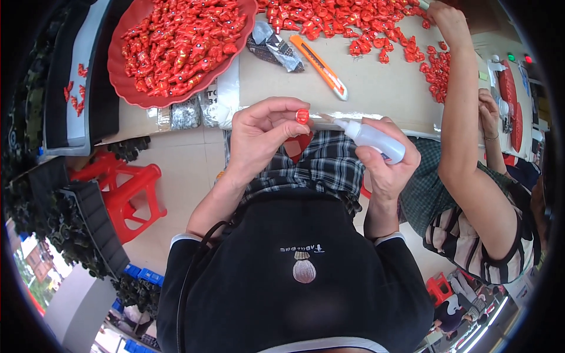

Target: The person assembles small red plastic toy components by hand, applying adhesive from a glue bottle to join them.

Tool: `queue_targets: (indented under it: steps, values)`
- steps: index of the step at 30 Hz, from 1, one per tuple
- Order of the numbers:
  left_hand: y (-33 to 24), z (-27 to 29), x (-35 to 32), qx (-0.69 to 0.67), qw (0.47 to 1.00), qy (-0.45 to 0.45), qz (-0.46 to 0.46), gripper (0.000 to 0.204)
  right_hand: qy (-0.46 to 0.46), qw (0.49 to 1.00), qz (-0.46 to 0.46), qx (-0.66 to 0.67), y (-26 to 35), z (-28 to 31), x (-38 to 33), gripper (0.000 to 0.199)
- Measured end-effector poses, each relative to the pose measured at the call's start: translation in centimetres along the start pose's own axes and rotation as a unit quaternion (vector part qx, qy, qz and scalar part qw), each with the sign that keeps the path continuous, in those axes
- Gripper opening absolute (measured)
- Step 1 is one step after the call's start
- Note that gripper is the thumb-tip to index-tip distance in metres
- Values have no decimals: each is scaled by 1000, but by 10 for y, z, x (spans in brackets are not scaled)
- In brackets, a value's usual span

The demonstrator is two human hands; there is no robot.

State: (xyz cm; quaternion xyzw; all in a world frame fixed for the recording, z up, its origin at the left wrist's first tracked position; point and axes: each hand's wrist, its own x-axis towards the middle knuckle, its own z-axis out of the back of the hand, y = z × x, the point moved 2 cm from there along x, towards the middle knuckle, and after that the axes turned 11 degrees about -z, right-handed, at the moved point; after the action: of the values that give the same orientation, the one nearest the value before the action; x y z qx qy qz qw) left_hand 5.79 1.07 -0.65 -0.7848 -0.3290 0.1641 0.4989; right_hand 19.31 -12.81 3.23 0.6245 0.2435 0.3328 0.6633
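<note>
Between the thumb and fingertips of my left hand is a small red plastic piece, held over the table's near edge. My right hand is wrapped round a white squeeze bottle, tilted so its thin nozzle points left toward the red piece. A gap separates the nozzle tip from the piece. Beyond my hands lies an orange utility knife on the table. At the far left a red scalloped tray is heaped with small glossy red figures.
Many loose red pieces cover the far table. Crumpled packaging lies beside the tray. At the right, a co-worker's arm reaches over the table among red pieces. A dark bin with a few red figures stands left, above red stools.
</note>
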Motion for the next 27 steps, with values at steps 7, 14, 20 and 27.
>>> queue_targets:
  steps: [7, 14, 20, 27]
  values:
    - [1, 2, 1, 8, 1000, -4, -24, 26, 0, 999, -33, -10, -1, -3, -1, 32]
    - [-2, 0, 2, 8, 1000, -3, -18, 26, -3, 997, -80, 1, -3, -5, -2, 29]
    - [-1, 0, 2, 17, 1000, -1, -20, 26, -4, 996, -89, 0, -2, -5, -2, 29]
    - [1, 0, 2, 20, 1000, -13, -9, 25, 16, 998, -45, -41, -3, -2, 0, 29]
